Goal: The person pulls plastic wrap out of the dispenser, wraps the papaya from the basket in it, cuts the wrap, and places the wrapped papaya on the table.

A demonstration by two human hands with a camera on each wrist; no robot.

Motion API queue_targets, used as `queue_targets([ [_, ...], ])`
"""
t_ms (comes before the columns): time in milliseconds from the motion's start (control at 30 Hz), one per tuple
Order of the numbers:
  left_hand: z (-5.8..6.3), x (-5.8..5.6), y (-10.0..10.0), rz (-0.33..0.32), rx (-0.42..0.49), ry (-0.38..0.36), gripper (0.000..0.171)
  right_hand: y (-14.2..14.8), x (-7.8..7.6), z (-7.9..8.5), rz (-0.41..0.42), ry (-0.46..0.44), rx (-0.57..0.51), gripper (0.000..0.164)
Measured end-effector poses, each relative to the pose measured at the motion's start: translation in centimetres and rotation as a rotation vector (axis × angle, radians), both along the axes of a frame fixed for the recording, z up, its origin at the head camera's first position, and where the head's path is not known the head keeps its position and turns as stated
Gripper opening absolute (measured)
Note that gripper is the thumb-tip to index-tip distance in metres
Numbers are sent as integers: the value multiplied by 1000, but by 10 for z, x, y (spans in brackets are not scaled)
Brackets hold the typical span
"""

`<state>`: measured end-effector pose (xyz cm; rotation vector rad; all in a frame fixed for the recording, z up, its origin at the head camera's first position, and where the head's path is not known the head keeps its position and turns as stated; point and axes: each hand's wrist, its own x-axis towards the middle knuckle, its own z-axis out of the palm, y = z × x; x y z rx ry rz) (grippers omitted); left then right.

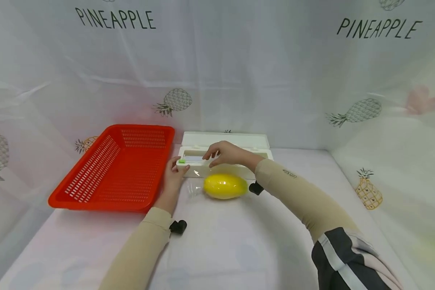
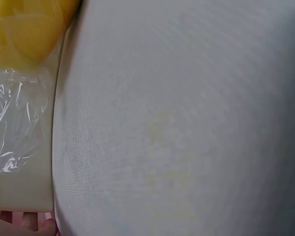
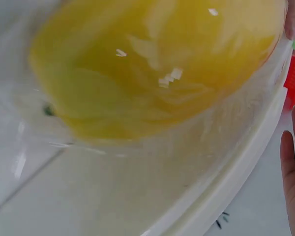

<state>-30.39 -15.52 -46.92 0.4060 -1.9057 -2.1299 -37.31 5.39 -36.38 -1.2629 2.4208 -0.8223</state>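
Note:
A white cling film dispenser [image 1: 197,171] stands at the back of the table, its lid [image 1: 224,139] raised behind it. The left hand [image 1: 172,177] grips its left end, thumb at the front, beside the green cutter slider [image 1: 181,161]. Over the dispenser's open top hovers the right hand [image 1: 230,155], fingers bent and thumb apart; the right wrist view shows that hand's thumb and fingers [image 3: 289,162] spread with nothing between them. In front of the dispenser lies a yellow mango [image 1: 225,186], covered with clear film [image 2: 17,113] that sticks out past its left end.
To the left, a red plastic basket [image 1: 116,173] with slotted walls sits close by the left forearm. A white curtain [image 1: 239,72] printed with pineapples rises behind the table [image 1: 217,241] and at both sides.

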Motion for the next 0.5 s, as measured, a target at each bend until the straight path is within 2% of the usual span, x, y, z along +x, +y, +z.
queue_targets([
  [133,-4,-1,2,-5,12,-15,56,-18,-12,0,39,10,73,27],
  [267,-7,-2,1,0,15,-22,54,-39,-15,4,78,42,147,27],
  [500,-2,3,-2,-7,37,-18,53,-70,-24,7,140,112,148,23],
])
